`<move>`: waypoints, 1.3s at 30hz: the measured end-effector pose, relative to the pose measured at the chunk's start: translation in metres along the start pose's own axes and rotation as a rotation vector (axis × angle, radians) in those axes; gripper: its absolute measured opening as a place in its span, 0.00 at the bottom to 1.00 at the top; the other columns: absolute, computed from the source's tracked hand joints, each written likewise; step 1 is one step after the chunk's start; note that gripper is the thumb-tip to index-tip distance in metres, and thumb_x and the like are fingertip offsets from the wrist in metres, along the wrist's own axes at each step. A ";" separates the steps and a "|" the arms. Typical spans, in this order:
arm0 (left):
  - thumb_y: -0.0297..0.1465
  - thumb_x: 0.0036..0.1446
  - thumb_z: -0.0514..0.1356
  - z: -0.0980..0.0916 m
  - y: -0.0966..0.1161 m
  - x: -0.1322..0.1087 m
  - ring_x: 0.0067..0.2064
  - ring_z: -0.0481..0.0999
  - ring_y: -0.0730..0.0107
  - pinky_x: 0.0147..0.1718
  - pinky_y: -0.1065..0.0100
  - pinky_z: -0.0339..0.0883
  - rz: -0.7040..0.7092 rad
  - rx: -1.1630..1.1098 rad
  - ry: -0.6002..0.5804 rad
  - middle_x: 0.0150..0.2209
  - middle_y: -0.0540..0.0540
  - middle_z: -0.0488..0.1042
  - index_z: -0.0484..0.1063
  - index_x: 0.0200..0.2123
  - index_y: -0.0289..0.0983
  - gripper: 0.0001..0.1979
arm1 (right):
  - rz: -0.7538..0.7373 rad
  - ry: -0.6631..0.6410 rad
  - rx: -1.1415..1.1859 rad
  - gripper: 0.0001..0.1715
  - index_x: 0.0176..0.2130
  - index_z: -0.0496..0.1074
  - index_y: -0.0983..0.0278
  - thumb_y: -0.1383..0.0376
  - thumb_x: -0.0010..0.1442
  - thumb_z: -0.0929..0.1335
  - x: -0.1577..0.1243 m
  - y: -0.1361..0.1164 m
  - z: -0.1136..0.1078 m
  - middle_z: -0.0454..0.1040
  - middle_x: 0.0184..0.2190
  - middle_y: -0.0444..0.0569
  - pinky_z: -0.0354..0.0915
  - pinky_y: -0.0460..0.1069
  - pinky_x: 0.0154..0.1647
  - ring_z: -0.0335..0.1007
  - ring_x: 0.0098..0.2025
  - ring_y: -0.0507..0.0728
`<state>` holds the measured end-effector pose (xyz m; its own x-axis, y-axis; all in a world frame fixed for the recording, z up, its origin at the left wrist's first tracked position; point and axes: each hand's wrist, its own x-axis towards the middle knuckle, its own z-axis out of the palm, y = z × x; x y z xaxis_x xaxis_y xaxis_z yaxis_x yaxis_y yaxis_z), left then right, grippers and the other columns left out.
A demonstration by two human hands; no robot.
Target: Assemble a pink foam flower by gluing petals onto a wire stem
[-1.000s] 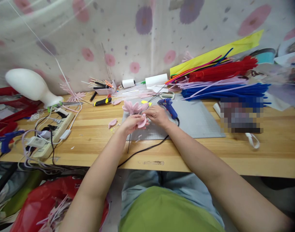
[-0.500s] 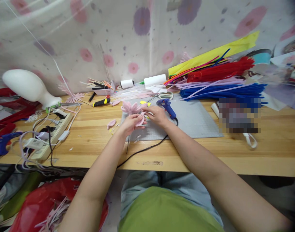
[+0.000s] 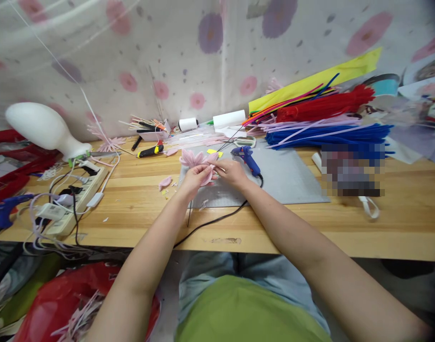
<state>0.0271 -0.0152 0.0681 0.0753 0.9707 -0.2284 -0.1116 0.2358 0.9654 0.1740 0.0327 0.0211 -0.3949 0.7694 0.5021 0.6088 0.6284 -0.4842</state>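
Above the left part of the grey cutting mat [image 3: 288, 180], my left hand [image 3: 194, 181] is closed around a pink pipe-cleaner flower [image 3: 192, 157]. A dark thin stem [image 3: 189, 213] sticks out below that hand. At the flower's right side is a curved pink petal [image 3: 208, 177]. My right hand [image 3: 232, 172] pinches at this petal's upper edge, its fingertips touching those of my left hand; the exact grip is partly hidden. A loose pink petal [image 3: 165, 183] lies on the table, left of the mat.
A blue glue gun [image 3: 246, 160] rests on the mat, its black cable [image 3: 217, 220] crossing the table's front. Blue pipe cleaners [image 3: 327, 136] and red ones [image 3: 320, 105] are piled at back right. A utility knife [image 3: 149, 151] and power strip [image 3: 75, 204] lie to the left.
My left thumb and fingers have shifted up and right, closing in on my right fingertips at the petal. The flower stays almost in place.
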 end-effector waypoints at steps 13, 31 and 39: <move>0.33 0.48 0.67 -0.008 0.000 0.006 0.29 0.76 0.75 0.30 0.72 0.70 0.006 -0.050 0.084 0.28 0.48 0.75 0.70 0.30 0.32 0.11 | 0.142 0.554 0.032 0.25 0.55 0.68 0.61 0.54 0.62 0.63 -0.010 0.019 -0.077 0.73 0.48 0.55 0.61 0.60 0.54 0.66 0.52 0.63; 0.29 0.54 0.59 0.037 -0.057 0.037 0.35 0.76 0.75 0.34 0.74 0.70 0.300 0.006 0.293 0.39 0.46 0.76 0.70 0.42 0.36 0.11 | 0.641 0.234 0.735 0.25 0.34 0.71 0.64 0.48 0.44 0.73 -0.025 0.051 -0.059 0.76 0.31 0.50 0.62 0.46 0.24 0.68 0.26 0.51; 0.29 0.54 0.58 0.031 -0.062 0.037 0.38 0.76 0.72 0.32 0.73 0.69 0.320 0.085 0.333 0.36 0.47 0.75 0.68 0.36 0.37 0.05 | 0.574 -0.090 0.757 0.25 0.22 0.69 0.66 0.47 0.41 0.74 -0.036 0.038 -0.074 0.67 0.17 0.44 0.52 0.45 0.16 0.55 0.17 0.46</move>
<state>0.0671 0.0043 0.0033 -0.2728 0.9596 0.0681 0.0049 -0.0694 0.9976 0.2623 0.0203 0.0370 -0.2447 0.9696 0.0024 0.1319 0.0357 -0.9906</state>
